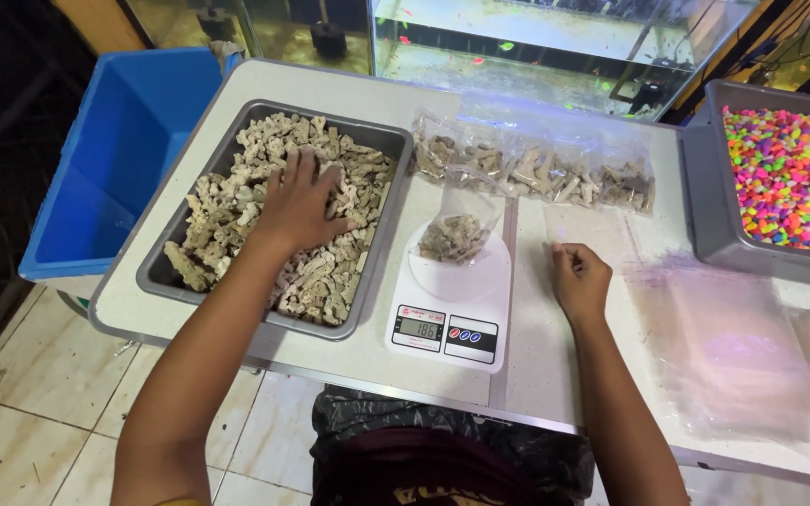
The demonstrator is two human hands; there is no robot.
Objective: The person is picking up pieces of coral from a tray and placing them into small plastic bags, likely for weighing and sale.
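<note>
My left hand [300, 201] lies palm down, fingers spread, on a heap of pale coral-like rock pieces in a grey tray [163, 262]. A white kitchen scale [452, 300] stands to the tray's right. On the scale sits a clear plastic bag [457, 230] partly filled with the same pieces. My right hand [581, 279] rests on the white table right of the scale, fingers curled, pinching the edge of an empty clear bag [597, 230] lying flat.
Several filled clear bags [536, 169] lie in a row behind the scale. A grey tray of bright multicoloured gravel [789, 178] stands at the right. A stack of empty clear bags [724, 347] lies front right. A blue bin [114, 159] is left of the table, aquariums [517, 37] behind.
</note>
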